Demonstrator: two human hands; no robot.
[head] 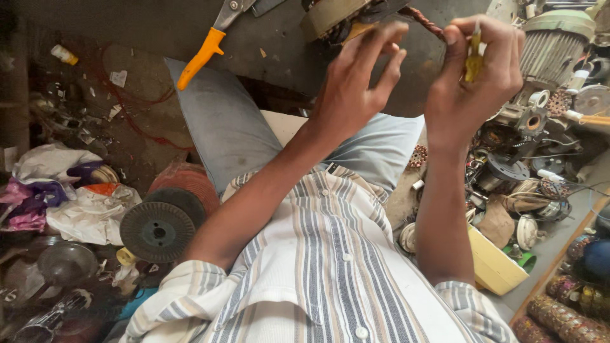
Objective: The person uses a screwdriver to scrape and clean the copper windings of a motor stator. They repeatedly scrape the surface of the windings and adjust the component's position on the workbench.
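Observation:
My left hand (359, 79) is raised with its fingers apart, the fingertips at a round motor part with dark windings (333, 16) at the top edge. A twisted copper-brown wire bundle (424, 23) runs from that part toward my right hand (476, 73). My right hand is closed around a small yellow-handled tool (473, 60), held upright beside the wire. Both hands are above my lap, over grey trousers (229, 127) and a striped shirt (330, 267). The motor part is mostly cut off by the frame's top.
Orange-handled shears (202, 56) lie on the dark floor at the upper left. A black spool of copper wire (159, 228) sits by my left side, with plastic bags (76, 203) and a metal bowl (67, 263). A ribbed motor housing (554, 44), loose motor parts (521, 171) and a yellow box (494, 265) crowd the right.

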